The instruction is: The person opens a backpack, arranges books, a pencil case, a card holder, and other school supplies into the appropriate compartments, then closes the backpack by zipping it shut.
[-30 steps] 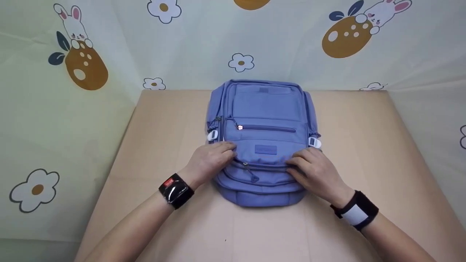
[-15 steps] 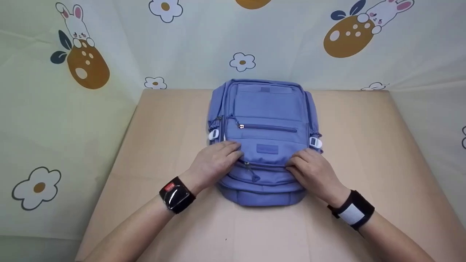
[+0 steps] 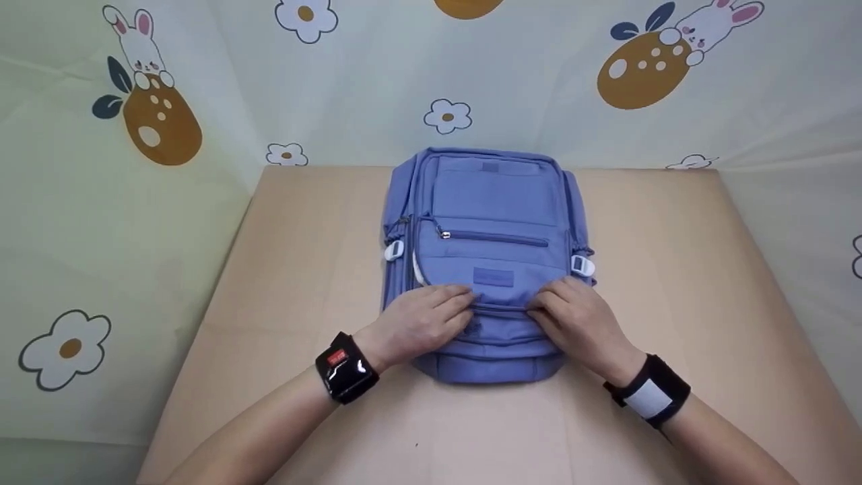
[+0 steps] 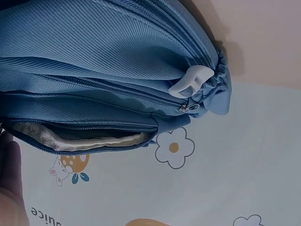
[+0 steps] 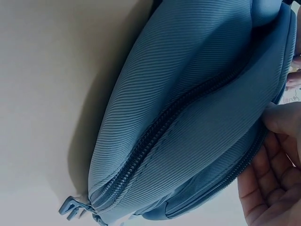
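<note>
A blue backpack (image 3: 495,195) lies front up, its bottom toward me. My left hand (image 3: 431,320) bends its fingers over the lower front pocket's zip, left of middle; the zip pull there is hidden. On the same zip line, my right hand (image 3: 579,320) pinches the fabric edge. The right wrist view shows its thumb (image 5: 280,117) on the outer face, with the other fingers under the zipped edge. In the left wrist view the pocket's side gapes, showing pale lining (image 4: 84,141), and the left fingers (image 4: 9,174) are at the gap's end.
White buckles (image 3: 582,266) sit on both sides of the bag. A second zip (image 3: 495,237) crosses the front higher up. Under the bag is a tan board (image 3: 323,222); printed cloth walls (image 3: 363,81) rise at the back and sides.
My left hand has slid right and slightly toward me along the pocket edge, covering the zip pull and baring more pale lining at the left. The right hand stays nearly in place.
</note>
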